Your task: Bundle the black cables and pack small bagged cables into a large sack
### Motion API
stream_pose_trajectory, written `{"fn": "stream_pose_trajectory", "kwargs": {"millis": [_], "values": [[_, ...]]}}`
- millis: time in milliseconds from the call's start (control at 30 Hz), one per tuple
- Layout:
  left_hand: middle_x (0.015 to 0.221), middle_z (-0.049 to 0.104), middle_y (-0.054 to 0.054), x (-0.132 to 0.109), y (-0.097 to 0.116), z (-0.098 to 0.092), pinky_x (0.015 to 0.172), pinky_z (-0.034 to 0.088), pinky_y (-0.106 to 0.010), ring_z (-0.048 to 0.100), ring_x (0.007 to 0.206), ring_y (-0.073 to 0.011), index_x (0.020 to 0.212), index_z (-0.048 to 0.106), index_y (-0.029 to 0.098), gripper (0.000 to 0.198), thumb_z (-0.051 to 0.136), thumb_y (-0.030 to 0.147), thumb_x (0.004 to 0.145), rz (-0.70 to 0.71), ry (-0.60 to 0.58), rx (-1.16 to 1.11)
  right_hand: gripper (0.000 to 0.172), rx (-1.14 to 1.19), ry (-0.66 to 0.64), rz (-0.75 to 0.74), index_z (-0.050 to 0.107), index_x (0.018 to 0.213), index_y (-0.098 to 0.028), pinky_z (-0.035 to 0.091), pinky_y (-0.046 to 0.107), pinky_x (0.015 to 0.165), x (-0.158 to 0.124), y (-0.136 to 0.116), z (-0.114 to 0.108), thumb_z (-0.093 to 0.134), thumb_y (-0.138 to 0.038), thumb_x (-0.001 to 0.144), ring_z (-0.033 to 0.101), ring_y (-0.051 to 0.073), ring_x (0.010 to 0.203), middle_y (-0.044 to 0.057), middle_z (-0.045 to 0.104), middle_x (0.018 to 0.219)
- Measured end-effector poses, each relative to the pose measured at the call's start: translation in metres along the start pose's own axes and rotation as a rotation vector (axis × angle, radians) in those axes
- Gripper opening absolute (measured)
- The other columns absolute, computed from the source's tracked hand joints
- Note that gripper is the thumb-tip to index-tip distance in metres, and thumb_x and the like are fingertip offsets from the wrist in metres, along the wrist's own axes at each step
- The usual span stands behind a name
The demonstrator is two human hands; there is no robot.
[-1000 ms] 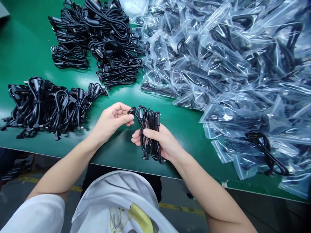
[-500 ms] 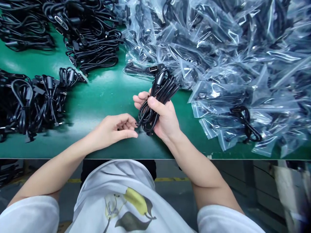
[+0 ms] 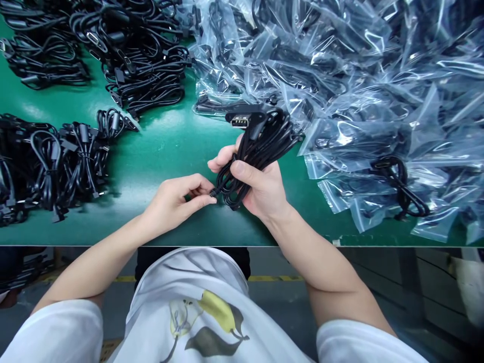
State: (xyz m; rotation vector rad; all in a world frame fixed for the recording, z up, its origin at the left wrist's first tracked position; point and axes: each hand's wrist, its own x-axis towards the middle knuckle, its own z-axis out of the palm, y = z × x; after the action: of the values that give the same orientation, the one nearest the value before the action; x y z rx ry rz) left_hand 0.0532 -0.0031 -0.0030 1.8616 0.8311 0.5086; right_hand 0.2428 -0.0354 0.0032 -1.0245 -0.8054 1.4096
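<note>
My right hand (image 3: 260,186) is wrapped round a coiled black USB cable (image 3: 264,141), thumb on top of the coil. A USB plug (image 3: 240,121) at the upper end of the coil faces me. At the lower left end of the coil, my left hand (image 3: 181,199) pinches a small black cable end (image 3: 214,192) between thumb and fingertips. Both hands are above the green table (image 3: 151,156), close to its front edge. The lower part of the coil is partly hidden behind my right thumb and palm.
Bundled black cables (image 3: 49,166) lie at the left, with another pile (image 3: 143,65) behind them. Clear plastic bags (image 3: 340,101) holding cables cover the right and back. One unbagged cable (image 3: 404,186) rests on top of the bags.
The left fingers have closed onto the cable end. In my right hand the coil has tipped to the right, and its USB plug faces me more squarely.
</note>
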Motion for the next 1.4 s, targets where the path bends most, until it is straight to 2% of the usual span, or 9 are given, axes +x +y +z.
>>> {"fn": "stream_pose_trajectory", "kwargs": {"millis": [367, 567, 700, 800, 933, 1033, 1100, 1233, 1400], "values": [[0.089, 0.074, 0.0, -0.004, -0.005, -0.005, 0.07, 0.048, -0.022, 0.066, 0.077, -0.0124, 0.101, 0.068, 0.02, 0.012, 0.06, 0.028, 0.095, 0.046, 0.009, 0.251, 0.036, 0.185, -0.207, 0.142, 0.072, 0.088, -0.026, 0.056, 0.034, 0.082, 0.005, -0.005, -0.01, 0.09, -0.04, 0.06, 0.051, 0.012, 0.065, -0.004, 0.052, 0.068], [0.108, 0.07, -0.013, -0.061, -0.014, -0.07, 0.091, 0.048, -0.039, 0.063, 0.097, -0.026, 0.12, 0.062, 0.017, 0.033, 0.061, 0.038, 0.094, -0.204, 0.691, 0.955, 0.035, 0.238, -0.387, 0.205, 0.076, 0.097, -0.027, 0.054, 0.033, 0.098, 0.004, -0.003, -0.009, 0.09, -0.033, 0.065, 0.054, 0.011, 0.075, -0.003, 0.053, 0.078], [0.116, 0.066, -0.02, -0.073, -0.016, -0.096, 0.093, 0.045, -0.049, 0.058, 0.108, -0.0376, 0.128, 0.058, 0.01, 0.045, 0.065, 0.033, 0.09, -0.495, 0.625, 1.229, 0.045, 0.239, -0.473, 0.261, 0.075, 0.111, -0.028, 0.05, 0.038, 0.109, 0.001, -0.001, -0.007, 0.089, -0.035, 0.069, 0.06, 0.01, 0.081, -0.002, 0.055, 0.086], [0.104, 0.07, -0.016, -0.07, -0.015, -0.101, 0.091, 0.045, -0.047, 0.061, 0.101, -0.0351, 0.127, 0.06, 0.01, 0.04, 0.061, 0.024, 0.09, -0.534, 0.571, 1.174, 0.047, 0.182, -0.484, 0.293, 0.075, 0.111, -0.027, 0.053, 0.04, 0.104, 0.001, 0.001, -0.006, 0.089, -0.035, 0.067, 0.061, 0.01, 0.074, -0.003, 0.057, 0.086], [0.1, 0.071, -0.008, -0.077, -0.005, -0.107, 0.091, 0.047, -0.039, 0.063, 0.094, -0.0245, 0.119, 0.067, 0.018, 0.029, 0.059, 0.028, 0.093, -0.335, 0.795, 0.801, 0.027, 0.11, -0.323, 0.251, 0.071, 0.081, -0.022, 0.057, 0.031, 0.072, 0.005, 0.002, -0.002, 0.091, -0.029, 0.063, 0.049, 0.007, 0.054, -0.005, 0.054, 0.07], [0.106, 0.07, -0.003, -0.078, 0.007, -0.101, 0.087, 0.048, -0.032, 0.063, 0.097, -0.0204, 0.121, 0.067, 0.022, 0.034, 0.06, 0.041, 0.094, -0.168, 0.924, 0.33, 0.029, 0.111, -0.225, 0.222, 0.063, 0.069, -0.021, 0.053, 0.03, 0.065, 0.006, 0.003, 0.004, 0.091, -0.03, 0.063, 0.043, 0.007, 0.049, -0.007, 0.048, 0.06], [0.103, 0.07, -0.003, -0.069, 0.013, -0.087, 0.08, 0.05, -0.029, 0.064, 0.094, -0.0191, 0.119, 0.065, 0.022, 0.039, 0.066, 0.048, 0.089, -0.134, 0.817, -0.018, 0.031, 0.121, -0.193, 0.232, 0.062, 0.071, -0.021, 0.055, 0.032, 0.073, 0.004, 0.004, 0.008, 0.091, -0.031, 0.063, 0.052, 0.009, 0.054, -0.005, 0.056, 0.066], [0.093, 0.069, -0.005, -0.033, 0.02, -0.045, 0.072, 0.05, -0.027, 0.062, 0.079, -0.0152, 0.102, 0.065, 0.02, 0.037, 0.076, 0.047, 0.079, -0.184, 0.369, -0.489, 0.033, 0.136, -0.217, 0.227, 0.063, 0.08, -0.021, 0.054, 0.039, 0.094, 0.0, 0.005, 0.014, 0.09, -0.03, 0.065, 0.072, 0.02, 0.093, 0.004, 0.074, 0.11], [0.082, 0.063, -0.001, 0.0, 0.018, -0.007, 0.073, 0.048, -0.026, 0.058, 0.076, -0.0129, 0.088, 0.061, 0.018, 0.028, 0.074, 0.043, 0.084, -0.207, 0.02, -0.482, 0.031, 0.11, -0.103, 0.115, 0.071, 0.086, -0.02, 0.053, 0.038, 0.095, 0.003, 0.001, 0.007, 0.089, -0.033, 0.065, 0.07, 0.019, 0.088, 0.002, 0.075, 0.091]]}}
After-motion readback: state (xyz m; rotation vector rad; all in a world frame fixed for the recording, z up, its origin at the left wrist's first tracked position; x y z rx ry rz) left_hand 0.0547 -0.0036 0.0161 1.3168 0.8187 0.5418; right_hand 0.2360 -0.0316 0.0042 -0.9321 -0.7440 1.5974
